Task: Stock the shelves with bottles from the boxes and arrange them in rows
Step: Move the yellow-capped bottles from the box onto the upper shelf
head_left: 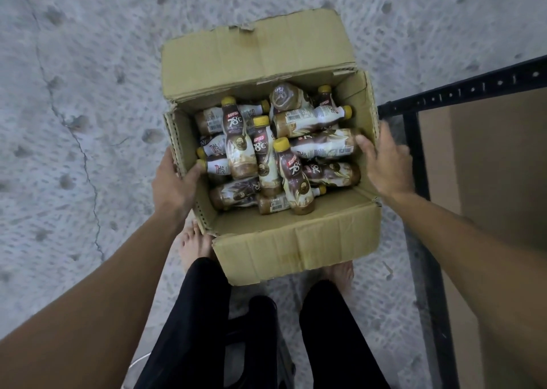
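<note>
— Head view: where are the bottles?
— Heaped crisscross in an open cardboard box. They have brown-and-cream labels and yellow caps. The left hand grips its left wall, thumb inside. The right hand, slightly blurred, clasps the right wall.
— And the room?
— A rough grey concrete floor, cracked. A black metal shelf frame stands just right of the box.
— Anything unclear?
— Bare feet are half hidden under the box. A dark object between the legs can't be identified.

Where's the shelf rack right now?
Head view, right side: the black shelf rack stands just right of the open cardboard box, directly beyond the right hand on the box's right wall.
</note>
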